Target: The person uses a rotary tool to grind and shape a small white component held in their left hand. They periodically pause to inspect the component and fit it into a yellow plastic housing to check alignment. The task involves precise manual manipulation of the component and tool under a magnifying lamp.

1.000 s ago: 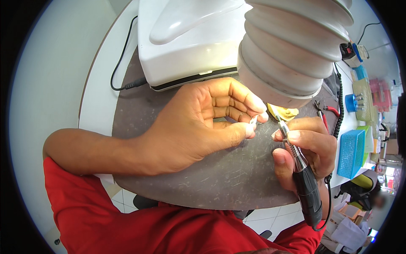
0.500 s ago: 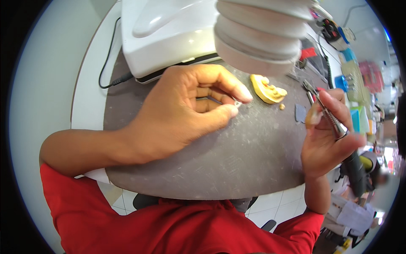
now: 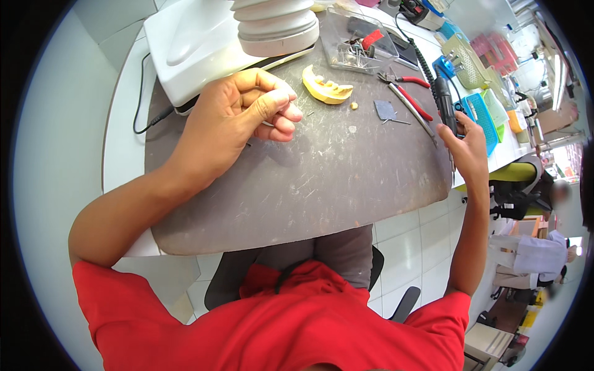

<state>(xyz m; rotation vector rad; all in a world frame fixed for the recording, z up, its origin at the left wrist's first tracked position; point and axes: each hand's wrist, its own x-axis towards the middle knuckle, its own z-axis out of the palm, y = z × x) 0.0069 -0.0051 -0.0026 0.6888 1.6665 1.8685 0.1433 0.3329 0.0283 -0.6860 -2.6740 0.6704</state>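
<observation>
My left hand [image 3: 244, 111] is over the left part of the bench, thumb pressed against curled fingers. Whatever sits in that pinch is too small or hidden to make out. At the right edge of the bench, my right hand [image 3: 467, 139] is wrapped round a black rotary handpiece [image 3: 445, 102], its slim metal end pointing down and a coiled cord rising from its top. Between the hands lies a yellow dental model [image 3: 327, 89] of an arch with teeth. Beside it are a small tooth-shaped piece [image 3: 354, 106] and a blue-grey square sheet [image 3: 384, 110].
Red-handled pliers [image 3: 416, 99] and a slender metal tool [image 3: 411, 114] lie near my right hand. Behind stand a clear box [image 3: 331, 52] of small parts, a white hose [image 3: 275, 31] and a white machine housing [image 3: 185, 49]. Blue basket [image 3: 479, 120] stands at right.
The view has shifted, showing more of the bench. My right hand has turned the handpiece from tip up to tip down. The small piece between my left fingers no longer shows.
</observation>
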